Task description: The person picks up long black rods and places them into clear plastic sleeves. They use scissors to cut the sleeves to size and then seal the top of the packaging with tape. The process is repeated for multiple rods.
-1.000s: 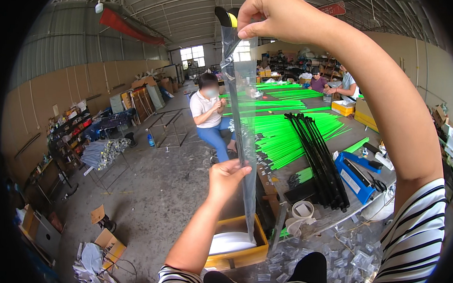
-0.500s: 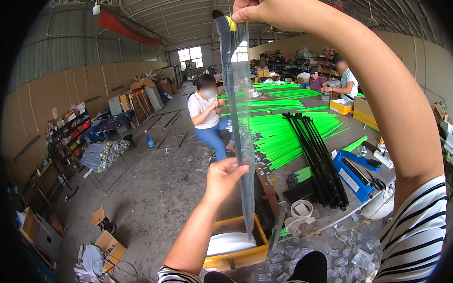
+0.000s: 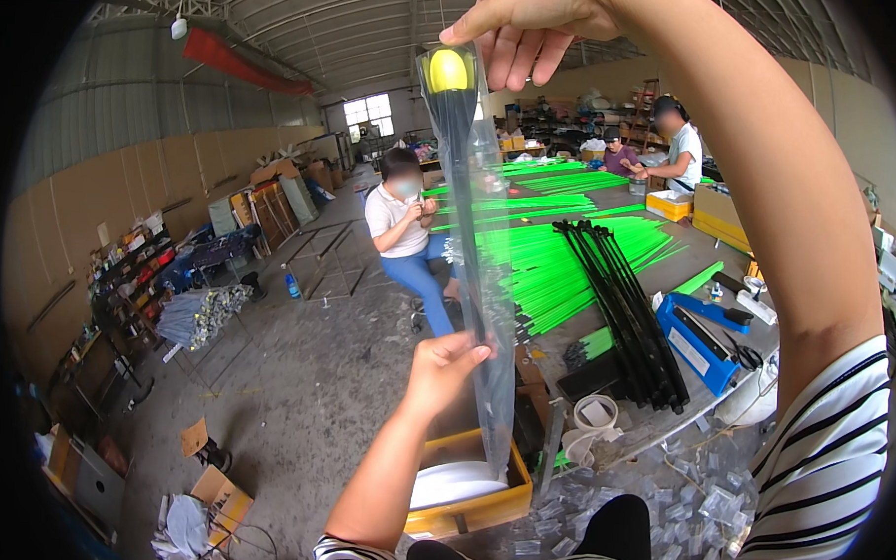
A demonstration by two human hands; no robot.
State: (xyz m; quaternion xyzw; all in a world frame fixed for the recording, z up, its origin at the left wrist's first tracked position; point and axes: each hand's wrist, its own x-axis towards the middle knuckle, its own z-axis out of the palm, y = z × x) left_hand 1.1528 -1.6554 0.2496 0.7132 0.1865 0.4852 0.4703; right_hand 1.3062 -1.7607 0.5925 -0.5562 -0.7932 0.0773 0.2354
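I have my right hand raised high, its fingers pinched shut on the top of a long clear plastic sleeve that hangs straight down in front of me. A black rod with a yellow tip sits inside the sleeve. My left hand grips the sleeve lower down, fingers closed around it. The sleeve's bottom end hangs just over a yellow box beside the table of green rods.
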